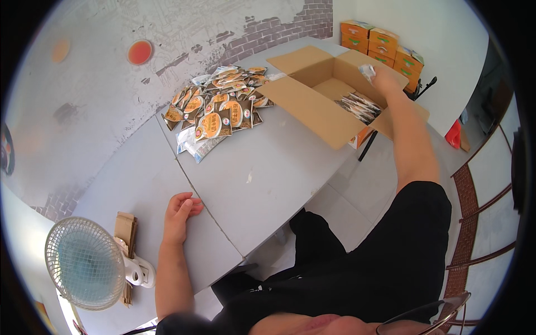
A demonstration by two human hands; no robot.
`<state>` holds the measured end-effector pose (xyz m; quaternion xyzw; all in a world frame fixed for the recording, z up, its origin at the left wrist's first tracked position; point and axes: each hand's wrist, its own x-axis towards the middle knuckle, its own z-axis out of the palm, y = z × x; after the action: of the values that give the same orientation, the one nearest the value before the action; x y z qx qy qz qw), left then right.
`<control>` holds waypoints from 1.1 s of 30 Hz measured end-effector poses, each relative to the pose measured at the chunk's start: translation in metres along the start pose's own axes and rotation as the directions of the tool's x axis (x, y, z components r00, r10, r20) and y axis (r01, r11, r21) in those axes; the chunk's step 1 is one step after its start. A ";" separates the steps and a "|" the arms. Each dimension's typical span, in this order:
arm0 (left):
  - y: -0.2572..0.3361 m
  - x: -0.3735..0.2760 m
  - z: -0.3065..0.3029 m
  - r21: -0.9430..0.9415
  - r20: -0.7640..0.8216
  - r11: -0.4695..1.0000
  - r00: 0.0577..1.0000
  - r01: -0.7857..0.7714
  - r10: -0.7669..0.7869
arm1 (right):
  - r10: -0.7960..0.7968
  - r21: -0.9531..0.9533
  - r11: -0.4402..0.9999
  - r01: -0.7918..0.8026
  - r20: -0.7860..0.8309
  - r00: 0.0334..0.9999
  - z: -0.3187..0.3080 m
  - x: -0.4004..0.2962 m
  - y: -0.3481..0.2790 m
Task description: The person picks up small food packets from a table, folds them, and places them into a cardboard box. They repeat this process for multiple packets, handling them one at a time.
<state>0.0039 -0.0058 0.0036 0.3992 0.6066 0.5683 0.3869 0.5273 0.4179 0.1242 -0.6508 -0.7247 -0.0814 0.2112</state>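
My right hand (pixel 384 80) is shut on a small white-and-blue pouch (pixel 367 72), held over the far right side of an open cardboard box (pixel 310 112). Inside the box, a row of flat pouches (pixel 359 107) lies packed together towards the near right corner. The box's flaps are folded outward. On the grey table (pixel 268 180), my left hand (pixel 181 209) rests beside the table's seam, palm inward and fingers loosely bent, holding nothing. A heap of brown-and-orange printed pouches (pixel 213 121) lies beyond it near the wall, with white-sided pouches (pixel 199 146) at its front edge.
A white clip fan (pixel 86 264) stands at the table's left end, beside folded cardboard pieces (pixel 125 228). Orange cartons (pixel 383 44) are stacked behind the box. A brick-patterned wall (pixel 268 35) borders the table. A red bag (pixel 453 135) lies at the right.
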 end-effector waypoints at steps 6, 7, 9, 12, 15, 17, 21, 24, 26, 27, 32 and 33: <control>-0.004 0.002 -0.003 0.002 -0.001 1.000 1.000 -0.003 0.003 | 0.013 -0.269 0.961 0.064 0.276 0.961 0.057 0.003 0.014; -0.003 0.002 -0.002 0.001 -0.002 1.000 1.000 -0.002 0.002 | 0.030 -0.234 0.972 0.035 0.271 0.962 0.062 0.000 0.013; -0.003 0.003 -0.002 -0.005 0.005 1.000 1.000 -0.004 0.004 | 0.052 -0.200 0.980 0.012 0.313 0.948 0.066 0.003 0.012; -0.004 0.002 -0.004 -0.013 0.016 1.000 1.000 -0.002 0.003 | 0.057 -0.180 0.984 0.020 0.415 0.908 0.060 0.010 0.012; -0.001 -0.005 -0.006 -0.007 0.012 1.000 1.000 0.011 -0.011 | 0.058 -0.150 0.989 0.006 0.419 0.906 0.053 0.006 -0.004; 0.001 -0.004 -0.004 0.004 0.012 1.000 1.000 0.020 -0.020 | 0.085 -0.178 0.984 -0.013 0.401 0.912 0.060 0.012 0.010; 0.010 -0.001 0.003 0.019 0.029 0.999 0.999 0.044 -0.045 | -0.003 -0.173 0.984 0.043 0.224 0.975 0.071 0.018 0.010; 0.008 0.001 0.002 0.017 0.039 0.999 0.998 0.051 -0.051 | -0.006 0.083 0.997 0.007 -0.012 1.000 0.031 0.015 -0.055; 0.007 -0.001 0.000 0.022 0.039 0.998 0.998 0.052 -0.053 | -0.094 0.293 0.947 0.133 -0.143 0.985 0.010 0.011 -0.115; 0.006 0.000 -0.001 0.022 0.039 0.998 0.998 0.053 -0.054 | -0.172 0.376 0.891 0.254 -0.237 0.956 -0.001 0.000 -0.153; 0.003 0.000 -0.005 0.014 0.044 0.998 0.997 0.055 -0.056 | -0.681 0.364 0.696 0.619 0.060 0.730 -0.009 -0.095 -0.325; 0.003 0.001 -0.004 0.004 0.051 0.999 0.998 0.049 -0.049 | -0.830 0.243 0.525 0.816 -0.065 0.554 0.015 -0.106 -0.342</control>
<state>-0.0002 -0.0067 0.0068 0.3992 0.6068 0.5475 0.4155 0.1972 0.2794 0.1206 -0.2025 -0.9555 -0.0622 0.2051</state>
